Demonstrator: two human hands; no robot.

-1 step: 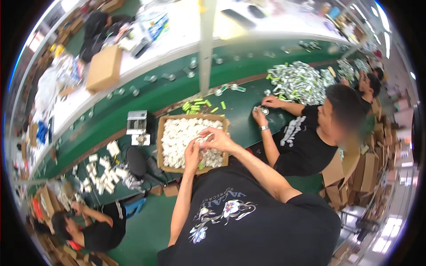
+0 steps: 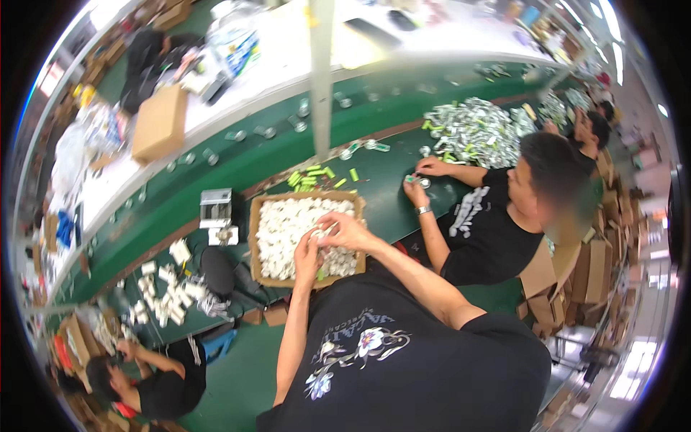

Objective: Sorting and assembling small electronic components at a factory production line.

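Note:
Over an open cardboard box (image 2: 255,248) full of small white parts (image 2: 282,227), my two hands meet. My left hand (image 2: 306,258) is closed, thumb and fingers pinching a small white part (image 2: 317,235). From the right, my right hand (image 2: 347,233) reaches the same part with its fingertips pressed together on it. Fingers cover much of the part, so its exact kind does not show. Inside the box's near side, below my hands, a bit of yellow-green (image 2: 321,274) shows.
Green cylindrical pieces (image 2: 309,176) lie beyond the box. A grey metal device (image 2: 216,209) and white blocks (image 2: 169,295) are to the left. On the right a co-worker (image 2: 497,216) handles a small part beside a heap of clear-and-green pieces (image 2: 475,133). A green conveyor (image 2: 273,155) runs behind.
The whole view has shifted slightly, with the box and bench now a little further left. My hands stay together over the box, still pinching the white part.

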